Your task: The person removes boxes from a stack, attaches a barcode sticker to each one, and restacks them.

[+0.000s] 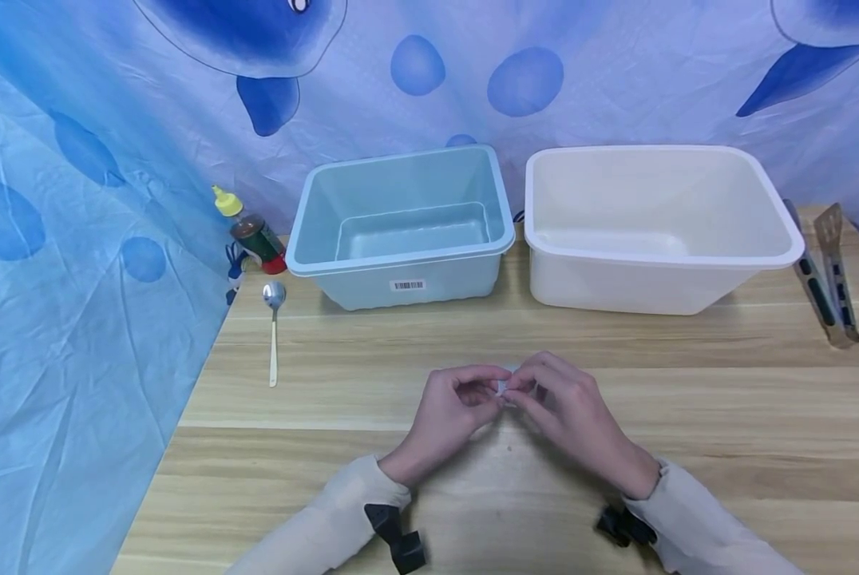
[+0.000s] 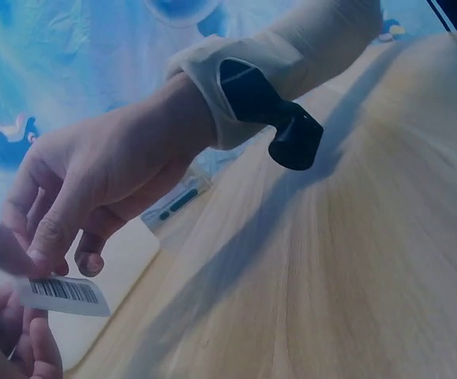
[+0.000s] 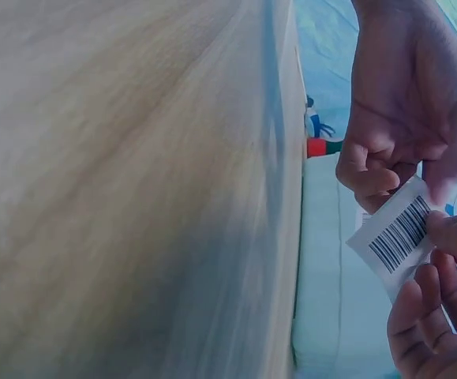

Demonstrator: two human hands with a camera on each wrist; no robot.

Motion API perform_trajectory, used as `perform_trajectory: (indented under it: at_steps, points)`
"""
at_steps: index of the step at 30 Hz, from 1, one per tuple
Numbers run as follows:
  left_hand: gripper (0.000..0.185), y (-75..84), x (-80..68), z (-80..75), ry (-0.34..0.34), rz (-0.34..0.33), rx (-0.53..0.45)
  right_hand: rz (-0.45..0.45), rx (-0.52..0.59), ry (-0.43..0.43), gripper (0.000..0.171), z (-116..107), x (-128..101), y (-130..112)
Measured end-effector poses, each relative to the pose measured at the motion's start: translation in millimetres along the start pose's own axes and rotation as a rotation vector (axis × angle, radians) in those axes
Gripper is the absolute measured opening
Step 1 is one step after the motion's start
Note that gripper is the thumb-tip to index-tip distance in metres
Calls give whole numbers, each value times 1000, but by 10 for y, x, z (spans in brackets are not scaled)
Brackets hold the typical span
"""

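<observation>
From the head view I take the wooden table (image 1: 724, 399) first: it fills the lower frame, with a blue patterned cloth (image 1: 77, 263) hung behind it and down its left side. On the far half stand two empty tubs side by side and just apart, the larger white tub (image 1: 659, 228) to the right and the pale blue tub (image 1: 401, 228) to the left, the blue one with a barcode label on its front wall. Neither blocks my sight of the hands, which sit well in front of them, near the middle of the table.

At the right edge lie metal tongs (image 1: 828, 271), well away from the hands. At the far left corner a sauce bottle (image 1: 250, 230) with a yellow cap leans against the cloth, and a spoon (image 1: 274, 331) lies just in front of it, handle toward me.

Both hands meet over the table. The left hand (image 1: 453, 411) and right hand (image 1: 566, 407) have fingers curled in, and together they pinch a small white barcode sticker (image 3: 398, 237) between fingertips and thumbs. In the head view it is almost hidden by the fingers; both wrist views show it plainly, held up off the wood.
</observation>
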State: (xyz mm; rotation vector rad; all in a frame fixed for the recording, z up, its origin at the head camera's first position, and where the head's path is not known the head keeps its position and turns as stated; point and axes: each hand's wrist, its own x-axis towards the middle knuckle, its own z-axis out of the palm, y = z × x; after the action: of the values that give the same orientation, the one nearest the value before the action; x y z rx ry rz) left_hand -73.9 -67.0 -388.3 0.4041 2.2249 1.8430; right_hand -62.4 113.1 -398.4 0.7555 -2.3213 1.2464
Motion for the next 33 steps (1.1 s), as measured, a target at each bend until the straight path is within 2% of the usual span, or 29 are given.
perform_trajectory:
  at_steps: [6, 17, 21, 27, 33]
  points:
    - [17, -14, 4, -1, 28, -84, -15, -9, -12, -24, 17, -10, -25, 18]
    - [21, -71, 11, 14, 78, -153, -26, -65, -10, -71, 18, -21, -58, 15]
    - [19, -95, 1, 14, 94, -171, -31, -87, 4, -76, 19, -8, -99, 10]
    - [16, -141, 9, -3, 134, -181, -23, -110, 18, -109, 7, 15, -161, 0]
    - [16, -166, 33, -35, 152, -185, -27, -133, 19, -107, 17, 29, -202, -15]
